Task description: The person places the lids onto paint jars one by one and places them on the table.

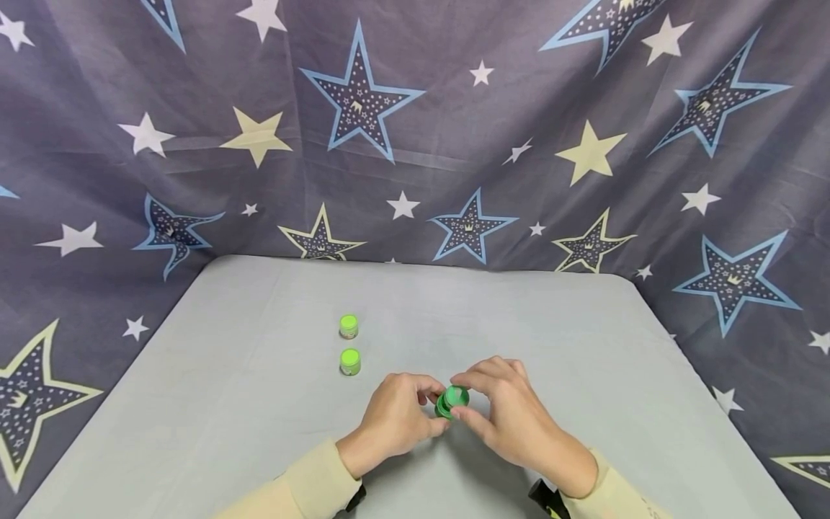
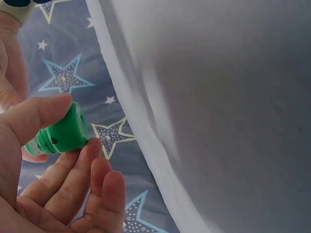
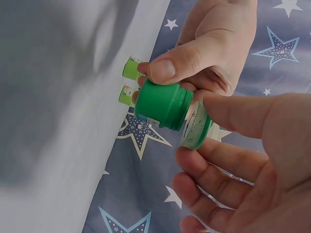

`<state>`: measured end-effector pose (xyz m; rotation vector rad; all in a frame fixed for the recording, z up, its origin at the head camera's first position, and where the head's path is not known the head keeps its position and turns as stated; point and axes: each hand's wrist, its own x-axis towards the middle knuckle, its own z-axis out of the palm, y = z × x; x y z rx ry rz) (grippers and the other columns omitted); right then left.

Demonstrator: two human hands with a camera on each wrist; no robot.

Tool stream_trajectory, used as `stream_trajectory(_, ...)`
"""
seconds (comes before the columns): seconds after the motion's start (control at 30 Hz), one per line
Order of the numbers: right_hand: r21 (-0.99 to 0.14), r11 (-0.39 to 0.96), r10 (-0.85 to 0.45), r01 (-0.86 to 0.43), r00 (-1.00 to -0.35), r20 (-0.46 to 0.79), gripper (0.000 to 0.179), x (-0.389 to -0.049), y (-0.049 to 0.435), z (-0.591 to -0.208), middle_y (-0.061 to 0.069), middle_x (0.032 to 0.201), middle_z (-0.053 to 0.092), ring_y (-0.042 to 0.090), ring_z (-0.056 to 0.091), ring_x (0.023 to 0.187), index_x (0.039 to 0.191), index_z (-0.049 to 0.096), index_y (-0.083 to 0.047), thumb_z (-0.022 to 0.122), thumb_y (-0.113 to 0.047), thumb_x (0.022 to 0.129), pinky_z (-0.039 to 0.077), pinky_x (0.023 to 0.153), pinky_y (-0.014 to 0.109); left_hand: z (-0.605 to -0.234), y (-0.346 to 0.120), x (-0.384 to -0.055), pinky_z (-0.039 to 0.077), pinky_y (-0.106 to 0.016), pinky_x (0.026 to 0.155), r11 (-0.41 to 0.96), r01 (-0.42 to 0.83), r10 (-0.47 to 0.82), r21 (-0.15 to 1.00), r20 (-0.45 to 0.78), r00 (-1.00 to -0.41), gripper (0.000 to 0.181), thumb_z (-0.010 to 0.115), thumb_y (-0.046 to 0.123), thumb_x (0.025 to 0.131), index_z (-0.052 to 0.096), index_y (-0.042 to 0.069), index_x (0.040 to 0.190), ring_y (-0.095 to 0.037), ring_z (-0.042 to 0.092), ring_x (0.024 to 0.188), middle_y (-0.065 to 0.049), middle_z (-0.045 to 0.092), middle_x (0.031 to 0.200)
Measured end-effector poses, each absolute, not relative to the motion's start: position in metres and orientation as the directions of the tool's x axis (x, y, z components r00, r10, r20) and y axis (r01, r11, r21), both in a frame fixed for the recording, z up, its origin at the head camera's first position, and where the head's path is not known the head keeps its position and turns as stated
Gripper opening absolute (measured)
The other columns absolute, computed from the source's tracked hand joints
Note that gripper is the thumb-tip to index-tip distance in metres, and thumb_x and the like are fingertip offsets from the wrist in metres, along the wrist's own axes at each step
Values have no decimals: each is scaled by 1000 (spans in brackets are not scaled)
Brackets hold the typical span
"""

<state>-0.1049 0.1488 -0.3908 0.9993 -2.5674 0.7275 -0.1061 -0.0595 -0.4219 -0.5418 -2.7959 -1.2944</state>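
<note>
Above the grey table, my left hand pinches a small dark-green jar between thumb and fingers. The jar lies tilted, its threaded mouth turned toward the right hand. My right hand holds a round green lid by its rim. That lid sits off the threads, close to the mouth and at an angle; whether they touch, I cannot tell. In the left wrist view the jar's base faces outward, and the lid is mostly hidden there. What the jar contains does not show.
Two light-green lidded jars, a farther one and a nearer one, stand upright on the table, left of and beyond the hands. A star-patterned dark cloth hangs behind and at the sides.
</note>
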Motion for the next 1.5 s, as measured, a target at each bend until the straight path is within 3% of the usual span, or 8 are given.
stream_trajectory(1.5, -388, 607, -555, -693, -720, 418, 35, -104, 142, -397, -12, 103, 71, 8, 59, 102, 112, 77, -15, 89, -26, 81, 36, 94, 40, -426, -59, -105, 49, -25, 70, 550, 300, 283, 779, 164, -945, 21, 92, 16, 74, 83, 22, 93, -11, 62, 83, 18, 71, 86)
